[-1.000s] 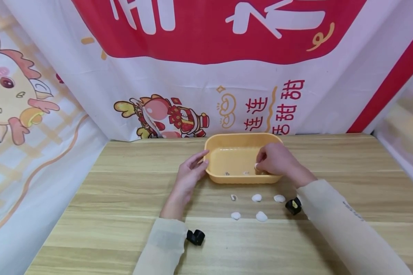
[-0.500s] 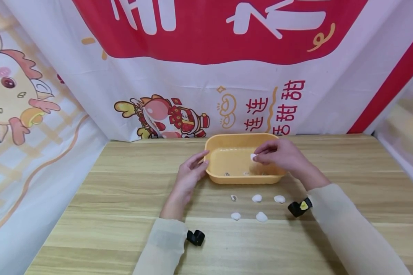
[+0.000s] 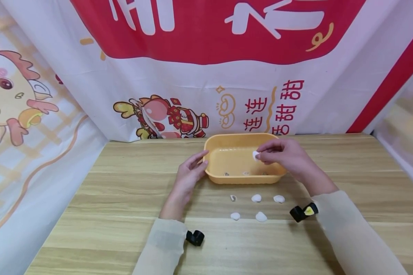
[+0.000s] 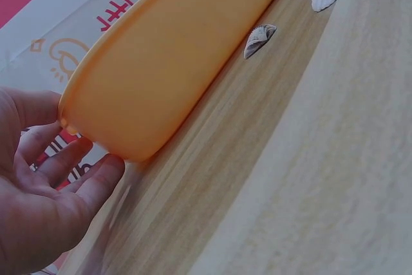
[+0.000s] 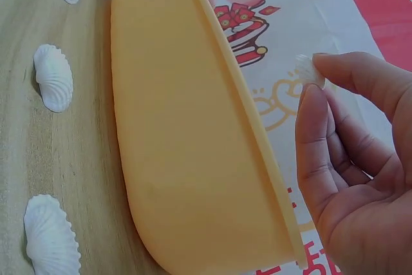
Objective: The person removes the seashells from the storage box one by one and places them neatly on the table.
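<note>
Between the thumb and the fingers (image 3: 261,156) of the right hand (image 3: 282,154) sits a small white shell (image 3: 254,154), pinched at its edge; the right wrist view shows it clearly, with the fingertips closed on it from two sides. This shell is held in the air above the orange tub (image 3: 242,177), over the right part of its inside, and it does not touch the tub. Below these fingers, at the bottom of the tub near its front wall, lie three more small shells (image 3: 245,173), which are too small to describe well. The left hand (image 3: 187,177) is at the other end of the tub; its fingers (image 3: 199,157) are nearly straight and a little apart, and their tips rest against the left outer wall and rim, while they curl around nothing. Nearer to the person than both sets of fingers, five shells (image 3: 256,198) lie on the wooden bench (image 3: 124,183) in front of the tub: three in one row and two in a second row behind it. One of them, the leftmost in the first row, is darker and smaller than the others. Behind the tub and beyond the fingers hangs a banner (image 3: 206,68) with red and white areas and cartoon pictures.
</note>
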A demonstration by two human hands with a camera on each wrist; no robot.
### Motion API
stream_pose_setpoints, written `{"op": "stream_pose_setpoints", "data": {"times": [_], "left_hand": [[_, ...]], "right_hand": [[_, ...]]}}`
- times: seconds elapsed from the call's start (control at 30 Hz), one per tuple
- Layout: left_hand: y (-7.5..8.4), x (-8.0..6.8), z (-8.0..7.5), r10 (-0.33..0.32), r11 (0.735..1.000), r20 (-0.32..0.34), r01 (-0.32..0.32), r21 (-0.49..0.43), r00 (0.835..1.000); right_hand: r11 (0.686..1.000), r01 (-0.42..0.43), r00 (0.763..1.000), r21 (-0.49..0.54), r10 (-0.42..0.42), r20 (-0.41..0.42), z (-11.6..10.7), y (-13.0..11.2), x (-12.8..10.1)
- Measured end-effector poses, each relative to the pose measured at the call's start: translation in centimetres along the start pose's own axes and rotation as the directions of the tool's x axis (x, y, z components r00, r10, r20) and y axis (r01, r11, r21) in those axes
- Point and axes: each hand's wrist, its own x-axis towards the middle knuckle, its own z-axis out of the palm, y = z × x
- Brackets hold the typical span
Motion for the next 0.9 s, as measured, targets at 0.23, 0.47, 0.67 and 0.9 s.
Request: {"op": "stream_pose_setpoints", "data": {"times": [0.23, 0.47, 0.67, 0.9], "left_hand": [[0.0, 0.1, 0.0, -0.007, 1.0, -0.003, 0.007, 0.003, 1.0], [0.0, 0.1, -0.1, -0.016, 1.0, -0.006, 0.016, 0.001, 1.0], [-0.1, 0.1, -0.1, -0.011, 1.0, -0.004, 0.011, 0.003, 1.0], [0.0, 0.0, -0.1, -0.012, 1.0, -0.006, 0.012, 0.0, 1.0]], "right_hand": [[1.0, 0.014, 1.0, -0.001, -0.014, -0.009, -0.1, 0.0, -0.9], [0.999, 0.035, 0.999, 0.018, -0.035, -0.005, 0.2, 0.1, -2.9], [0.999, 0.034, 0.999, 0.008, -0.034, -0.012, 0.6, 0.5, -4.8], [0.997, 0.073, 0.997, 0.014, -0.073, -0.027, 0.9, 1.4, -6.6]]}}
